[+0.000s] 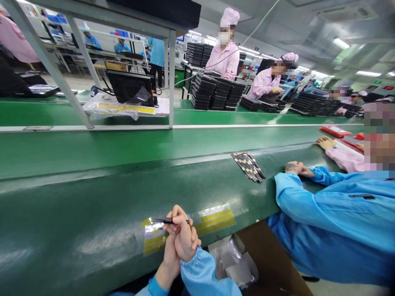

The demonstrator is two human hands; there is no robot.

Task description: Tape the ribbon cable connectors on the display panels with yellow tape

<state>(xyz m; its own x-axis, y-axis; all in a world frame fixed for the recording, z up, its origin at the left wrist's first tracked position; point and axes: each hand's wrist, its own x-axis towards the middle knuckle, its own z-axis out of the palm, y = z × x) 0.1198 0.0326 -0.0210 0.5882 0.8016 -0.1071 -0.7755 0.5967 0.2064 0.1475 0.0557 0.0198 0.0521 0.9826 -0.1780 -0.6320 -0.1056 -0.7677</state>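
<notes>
tweezers [162, 220] pinched by the curled fingers of the right hand [184, 240], a steady hold for fine work; left hand [168, 263] behind it, fingers hidden; both over a clear sheet of yellow labels [216, 219] on the green belt [92, 205].

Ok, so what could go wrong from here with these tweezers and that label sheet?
The black tweezers in the right hand lie just above the clear sheet of yellow labels, so their tip could scratch or snag it. That sheet seems to lie loose near the edge of the green conveyor belt, so it might slip off. The left hand is clasped against the right, which may limit quick control.
</notes>
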